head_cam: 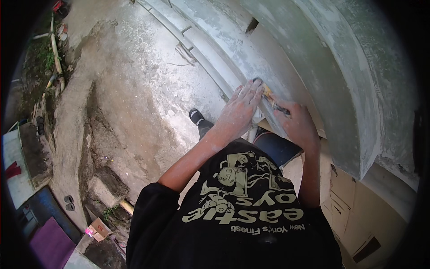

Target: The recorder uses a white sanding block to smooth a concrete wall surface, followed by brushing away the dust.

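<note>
My right hand [295, 122] is closed around the dark handle of a worn yellow and dark hand tool [268, 92], perhaps a scraper; its exact kind is hard to tell. The tool lies against a pale, plastered ledge [272, 116] of the wall. Dusty with white powder, my left hand [243, 101] rests with its fingers extended over the tool's far end, pressing at the ledge's edge. The fingers hide the tip of the tool. Streaky grey-white filler covers the wall [312, 77] beside my hands.
Stepped pale ledges [208, 57] run along the wall, with a coil of cord [186, 55] beside them on the rough concrete floor [134, 84]. A dark blue container [277, 146] stands below my right hand. At lower left are a cardboard box [99, 229] and a pair of slippers [69, 203].
</note>
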A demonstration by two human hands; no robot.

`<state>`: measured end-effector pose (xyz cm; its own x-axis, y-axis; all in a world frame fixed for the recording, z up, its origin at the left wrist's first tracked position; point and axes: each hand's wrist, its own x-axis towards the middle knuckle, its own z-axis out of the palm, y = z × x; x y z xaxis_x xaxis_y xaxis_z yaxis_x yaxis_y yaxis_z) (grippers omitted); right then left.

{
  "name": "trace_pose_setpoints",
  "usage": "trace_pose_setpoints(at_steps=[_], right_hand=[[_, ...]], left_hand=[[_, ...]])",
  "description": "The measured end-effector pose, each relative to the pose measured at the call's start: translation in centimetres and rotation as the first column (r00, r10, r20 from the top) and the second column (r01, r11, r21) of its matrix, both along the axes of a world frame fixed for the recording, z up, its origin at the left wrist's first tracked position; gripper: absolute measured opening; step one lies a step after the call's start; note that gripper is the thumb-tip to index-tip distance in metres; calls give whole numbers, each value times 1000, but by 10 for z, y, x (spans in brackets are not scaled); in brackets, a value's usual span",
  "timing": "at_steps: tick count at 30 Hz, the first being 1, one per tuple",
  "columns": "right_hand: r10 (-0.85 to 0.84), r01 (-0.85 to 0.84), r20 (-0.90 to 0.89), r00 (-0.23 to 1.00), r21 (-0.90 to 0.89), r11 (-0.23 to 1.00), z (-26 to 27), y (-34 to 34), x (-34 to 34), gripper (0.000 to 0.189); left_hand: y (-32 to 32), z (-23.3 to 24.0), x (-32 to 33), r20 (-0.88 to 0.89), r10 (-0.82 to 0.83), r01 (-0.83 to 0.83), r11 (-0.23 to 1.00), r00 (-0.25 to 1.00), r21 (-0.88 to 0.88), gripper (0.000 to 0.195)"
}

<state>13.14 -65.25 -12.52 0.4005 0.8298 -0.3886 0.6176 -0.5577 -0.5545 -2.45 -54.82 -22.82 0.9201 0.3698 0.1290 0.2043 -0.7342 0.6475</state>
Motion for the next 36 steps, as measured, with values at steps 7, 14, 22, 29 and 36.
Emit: trace_pose_setpoints(at_steps=[7, 14, 22, 29, 36], right_hand=[[1, -1, 44, 999, 9, 1000, -6, -9, -3, 44], [31, -12, 224, 974, -83, 996, -6, -5, -17, 44], [5, 16, 266, 964, -80, 997, -2, 6, -32, 43], [47, 0, 324, 945, -143, 990, -5, 9, -38, 46], [34, 9, 336, 941, -125, 992, -6, 17, -38, 48]], left_hand=[[-1, -1, -1, 3, 36, -36, 999, 999, 32, 81], [-2, -7, -6, 17, 28, -29, 997, 999, 71, 81], [9, -5, -6, 39, 31, -33, 998, 999, 58, 81], [12, -9, -7, 45, 55, -58, 996, 997, 66, 82], [18, -10, -3, 44, 56, -62, 989, 997, 131, 73]])
